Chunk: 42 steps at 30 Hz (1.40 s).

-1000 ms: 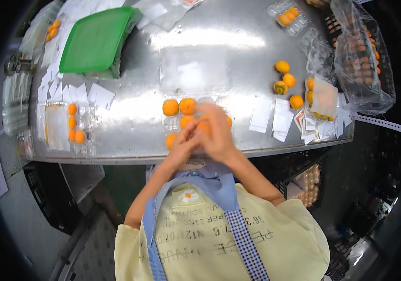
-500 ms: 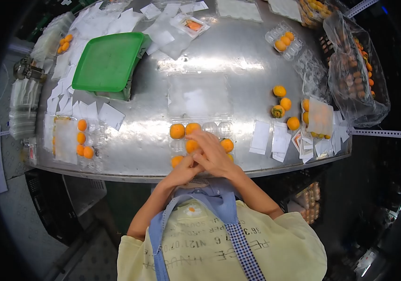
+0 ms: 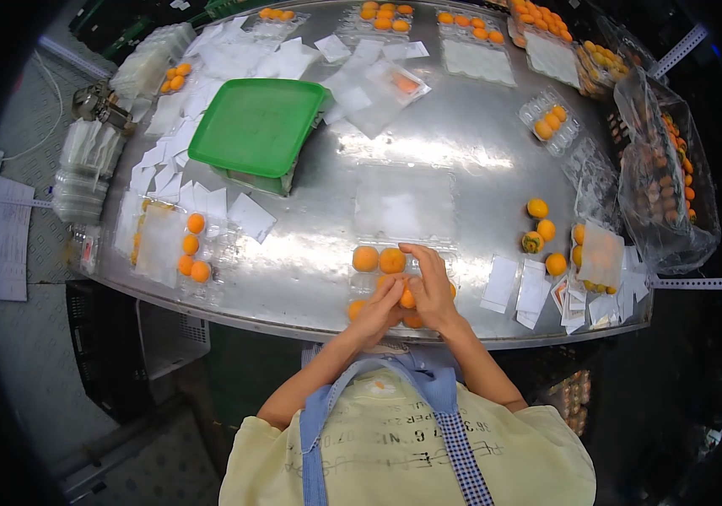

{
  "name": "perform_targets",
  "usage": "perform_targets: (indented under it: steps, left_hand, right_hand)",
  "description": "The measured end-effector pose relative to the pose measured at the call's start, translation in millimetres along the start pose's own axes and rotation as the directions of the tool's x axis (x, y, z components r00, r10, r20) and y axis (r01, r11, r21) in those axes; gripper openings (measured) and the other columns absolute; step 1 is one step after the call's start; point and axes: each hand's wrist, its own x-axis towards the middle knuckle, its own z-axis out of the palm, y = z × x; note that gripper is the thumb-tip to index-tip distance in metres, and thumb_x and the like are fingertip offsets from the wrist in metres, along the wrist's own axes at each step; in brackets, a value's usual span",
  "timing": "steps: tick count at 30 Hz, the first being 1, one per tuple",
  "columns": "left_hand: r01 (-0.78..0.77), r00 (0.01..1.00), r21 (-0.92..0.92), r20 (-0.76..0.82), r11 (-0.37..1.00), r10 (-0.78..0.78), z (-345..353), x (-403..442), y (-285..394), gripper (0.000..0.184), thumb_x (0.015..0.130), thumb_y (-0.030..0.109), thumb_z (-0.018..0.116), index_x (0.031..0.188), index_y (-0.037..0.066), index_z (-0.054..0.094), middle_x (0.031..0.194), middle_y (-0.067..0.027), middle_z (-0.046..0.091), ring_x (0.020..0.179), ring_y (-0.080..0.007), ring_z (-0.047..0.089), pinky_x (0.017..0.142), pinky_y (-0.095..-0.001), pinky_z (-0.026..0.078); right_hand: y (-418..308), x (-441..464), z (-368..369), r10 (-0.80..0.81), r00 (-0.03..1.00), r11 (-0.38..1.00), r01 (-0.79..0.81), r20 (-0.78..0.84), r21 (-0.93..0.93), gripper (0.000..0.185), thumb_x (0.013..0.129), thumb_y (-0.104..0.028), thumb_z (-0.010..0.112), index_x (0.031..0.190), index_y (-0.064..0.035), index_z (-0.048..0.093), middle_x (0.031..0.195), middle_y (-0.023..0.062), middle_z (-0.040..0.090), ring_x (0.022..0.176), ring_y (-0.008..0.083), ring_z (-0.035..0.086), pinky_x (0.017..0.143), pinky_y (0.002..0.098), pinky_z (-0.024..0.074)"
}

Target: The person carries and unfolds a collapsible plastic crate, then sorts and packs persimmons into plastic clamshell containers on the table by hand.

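Curving around a smooth, round orange fruit (image 3: 408, 298), the left hand (image 3: 382, 308) and right hand (image 3: 432, 293) are brought close; whether it is gripped cannot be told. Beneath, a clear, dimpled plastic tray (image 3: 359, 283) is supported by the shiny metal table (image 3: 310, 253), near side.

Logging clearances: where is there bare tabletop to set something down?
Bare steel tabletop shows between the green-topped box and the open clamshell, and from that clamshell to the loose orange fruits. Crowded: upper left, with white papers; right end, with a plastic bag.
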Motion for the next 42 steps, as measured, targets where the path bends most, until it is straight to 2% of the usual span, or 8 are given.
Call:
perform_targets:
  steps: [4,8,10,17,20,26,38,42]
  left_hand:
    - [-0.14,0.984,-0.098,-0.124,0.985,0.127,8.9,6.1,-4.4,0.045,0.099,0.044,0.034,0.129,0.012,0.04,0.122,-0.0049,0.046,0.116,-0.0154,0.048,0.092,-0.0328,0.044]
    - [-0.113,0.957,0.078,-0.258,0.991,0.129,3.1,4.7,-8.7,0.043,0.099,0.038,0.039,0.129,0.007,0.04,0.125,-0.0073,0.046,0.116,-0.0159,0.046,0.095,-0.0284,0.039]
    - [-0.224,0.942,0.439,-0.131,0.87,0.308,-11.1,2.8,-25.7,0.042,0.097,0.029,0.042,0.131,0.005,0.038,0.124,-0.0085,0.046,0.116,-0.0179,0.046,0.097,-0.0294,0.038]
    - [-0.103,0.977,0.45,-0.121,0.887,0.175,3.7,-2.2,-2.4,0.045,0.093,0.018,0.047,0.133,0.003,0.036,0.126,-0.0098,0.045,0.119,-0.0207,0.043,0.099,-0.031,0.035]
    - [-0.177,0.959,0.552,-0.091,0.815,0.27,4.3,-3.7,-1.8,0.039,0.094,0.02,0.043,0.13,0.005,0.039,0.108,-0.008,0.053,0.096,-0.0169,0.054,0.08,-0.028,0.046]
    - [-0.109,0.987,0.422,-0.06,0.9,0.148,20.4,-7.4,11.4,0.031,0.099,0.025,0.032,0.123,0.009,0.043,0.071,0.0013,0.046,0.047,-0.0054,0.039,0.041,-0.0198,0.029]
    - [0.084,0.996,0.482,-0.013,0.872,-0.089,3.4,-8.8,7.0,0.033,0.1,0.035,0.034,0.116,0.009,0.047,0.077,-0.0028,0.05,0.053,-0.0102,0.046,0.044,-0.0234,0.038]
    - [-0.04,0.999,0.151,0.015,0.988,0.038,-1.1,-8.8,-1.3,0.05,0.098,0.05,0.029,0.123,0.009,0.045,0.102,-0.0092,0.052,0.082,-0.0187,0.055,0.066,-0.0306,0.048]
  right_hand:
    - [-16.3,0.0,12.4,-0.068,0.997,0.993,0.071,0.039,-0.091,0.045,0.085,-0.024,0.051,0.124,-0.0024,0.048,0.12,0.0171,0.05,0.114,0.0347,0.044,0.1,0.0437,0.0297]
    - [-22.7,-3.2,22.9,-0.126,0.99,0.976,0.134,0.056,-0.172,0.05,0.083,-0.031,0.057,0.124,-0.0032,0.048,0.121,0.0155,0.048,0.116,0.0328,0.042,0.101,0.0466,0.0275]
    - [-27.8,-1.8,25.0,-0.162,0.984,0.958,0.174,0.072,-0.228,0.051,0.083,-0.033,0.057,0.124,-0.0039,0.048,0.122,0.0146,0.048,0.117,0.0319,0.042,0.102,0.0478,0.0262]
    - [-32.9,3.7,16.1,-0.14,0.985,0.962,0.158,0.095,-0.221,0.05,0.082,-0.032,0.056,0.124,-0.0057,0.049,0.122,0.0133,0.047,0.119,0.0307,0.041,0.106,0.0484,0.0222]
    - [-25.3,4.0,15.9,-0.119,0.989,0.979,0.132,0.093,-0.152,0.048,0.083,-0.031,0.055,0.124,-0.006,0.049,0.122,0.0138,0.047,0.119,0.031,0.041,0.107,0.0477,0.0222]
    - [-27.2,4.4,7.2,-0.068,0.994,0.996,0.072,0.091,-0.043,0.047,0.077,-0.014,0.048,0.122,-0.0035,0.05,0.123,0.0163,0.047,0.118,0.0347,0.041,0.104,0.044,0.0257]
    - [0.3,4.3,-8.5,-0.059,0.992,0.984,0.04,-0.107,-0.175,0.037,0.08,-0.015,0.052,0.115,-0.0043,0.055,0.115,0.0139,0.052,0.11,0.0331,0.046,0.098,0.0426,0.0308]
    - [35.6,-3.3,-35.0,0.027,0.965,0.97,-0.089,-0.261,-0.227,0.027,0.087,-0.015,0.052,0.111,-0.0033,0.057,0.106,0.0147,0.058,0.104,0.0329,0.052,0.093,0.0402,0.0373]
